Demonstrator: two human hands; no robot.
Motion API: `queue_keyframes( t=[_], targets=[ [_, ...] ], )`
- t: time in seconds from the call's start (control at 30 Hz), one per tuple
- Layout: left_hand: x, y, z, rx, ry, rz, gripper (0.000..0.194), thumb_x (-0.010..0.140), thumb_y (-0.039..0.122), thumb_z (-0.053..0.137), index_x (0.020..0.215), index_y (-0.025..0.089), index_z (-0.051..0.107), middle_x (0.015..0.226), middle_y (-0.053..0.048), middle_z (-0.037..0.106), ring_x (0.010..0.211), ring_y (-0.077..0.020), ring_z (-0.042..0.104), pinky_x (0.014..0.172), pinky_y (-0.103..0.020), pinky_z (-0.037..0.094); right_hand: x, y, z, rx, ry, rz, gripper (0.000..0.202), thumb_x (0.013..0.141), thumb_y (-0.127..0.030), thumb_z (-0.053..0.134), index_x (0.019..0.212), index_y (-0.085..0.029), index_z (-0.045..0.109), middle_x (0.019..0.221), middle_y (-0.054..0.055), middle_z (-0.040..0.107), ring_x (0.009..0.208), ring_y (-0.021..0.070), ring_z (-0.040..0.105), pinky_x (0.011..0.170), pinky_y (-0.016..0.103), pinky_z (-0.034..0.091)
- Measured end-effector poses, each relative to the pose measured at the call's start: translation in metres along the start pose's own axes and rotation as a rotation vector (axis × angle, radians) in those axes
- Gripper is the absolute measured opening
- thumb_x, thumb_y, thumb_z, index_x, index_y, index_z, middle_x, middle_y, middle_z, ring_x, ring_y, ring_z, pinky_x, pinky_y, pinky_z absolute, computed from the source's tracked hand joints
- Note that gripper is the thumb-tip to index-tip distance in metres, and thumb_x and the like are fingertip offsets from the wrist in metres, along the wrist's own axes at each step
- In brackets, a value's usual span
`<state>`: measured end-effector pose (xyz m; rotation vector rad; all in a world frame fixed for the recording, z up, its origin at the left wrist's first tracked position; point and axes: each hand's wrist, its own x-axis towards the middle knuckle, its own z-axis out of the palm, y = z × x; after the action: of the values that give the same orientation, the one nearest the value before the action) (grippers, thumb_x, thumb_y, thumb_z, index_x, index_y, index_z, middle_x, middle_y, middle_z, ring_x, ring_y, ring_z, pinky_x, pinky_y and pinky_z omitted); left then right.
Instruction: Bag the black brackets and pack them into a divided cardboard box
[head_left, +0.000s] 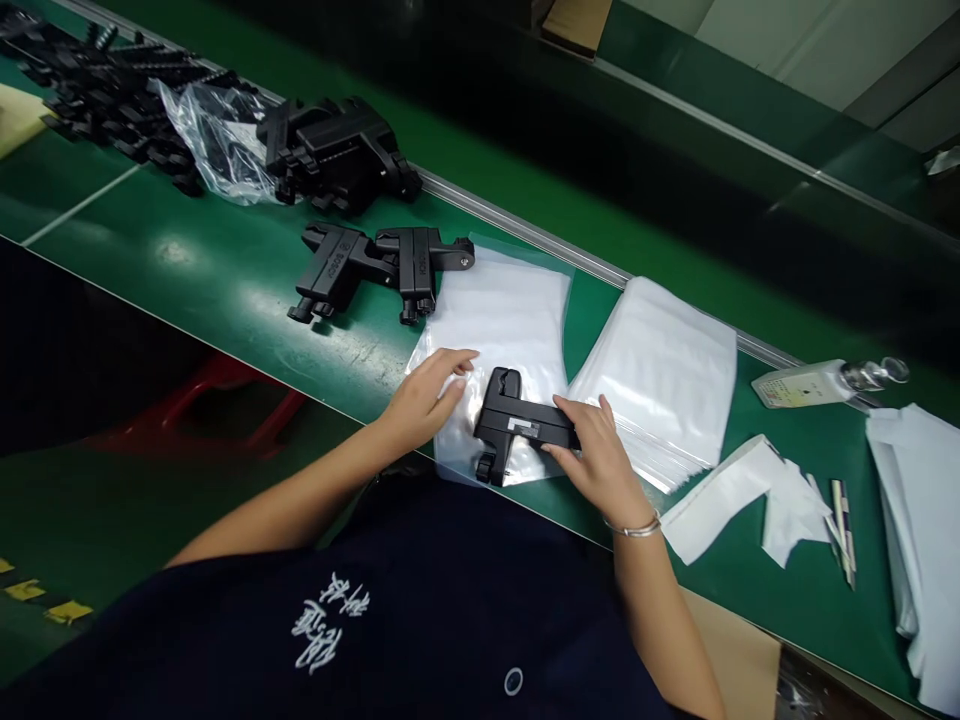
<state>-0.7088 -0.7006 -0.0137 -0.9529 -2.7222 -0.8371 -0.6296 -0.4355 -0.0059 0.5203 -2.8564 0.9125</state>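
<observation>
My right hand (596, 450) grips one end of a black plastic clamp bracket (499, 418), which has a small label on its upper face and a knob at its lower end. Under the bracket lies a stack of clear plastic bags (510, 300). My left hand (431, 398) hovers over the left side of that stack, fingers apart and holding nothing. Beyond it on the green bench (247, 270) are two more black clamp brackets, one on the left (334, 268) and one on the right (418, 270), touching each other.
More black brackets (337, 150) are heaped at the back left beside a crumpled clear bag (225, 150). Right of my hands lie a stack of zip bags (667, 370), torn white paper (720, 500), pens (844, 530), a pump bottle (806, 384) and white sheets (922, 540).
</observation>
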Motion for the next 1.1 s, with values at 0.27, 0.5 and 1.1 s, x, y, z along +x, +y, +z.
queue_keyframes(
  t=[0.27,0.5,1.1],
  targets=[
    [0.026,-0.018,0.024,0.326,-0.251,-0.117,0.057,0.095,0.036,0.042,0.145,0.011,0.035,0.154,-0.02,0.031,0.142,-0.0358,0.029,0.112,-0.063,0.022,-0.028,-0.019,-0.026,-0.178,0.479,0.008,0.058,0.085,-0.033,0.066,0.138,-0.029,0.041,0.116,0.009,0.065,0.109,0.0271,0.062,0.111,0.059,0.033],
    [-0.008,0.026,0.029,0.276,-0.396,0.389,0.035,0.089,0.035,0.058,0.118,0.015,0.058,0.116,-0.017,0.064,0.106,-0.0307,0.062,0.085,-0.043,0.053,-0.046,-0.029,-0.046,0.238,0.653,0.568,0.051,0.08,-0.045,0.068,0.124,-0.025,0.052,0.097,0.007,0.07,0.083,0.0231,0.068,0.074,0.04,0.056],
    [-0.027,0.006,0.034,0.254,-0.282,0.462,0.035,0.093,0.008,0.033,0.114,0.018,0.059,0.095,-0.009,0.068,0.088,-0.0212,0.066,0.075,-0.032,0.055,-0.056,-0.018,-0.054,0.571,0.701,0.513,0.052,0.074,-0.038,0.074,0.119,-0.027,0.051,0.097,0.005,0.068,0.084,0.0203,0.065,0.073,0.035,0.055]
  ],
)
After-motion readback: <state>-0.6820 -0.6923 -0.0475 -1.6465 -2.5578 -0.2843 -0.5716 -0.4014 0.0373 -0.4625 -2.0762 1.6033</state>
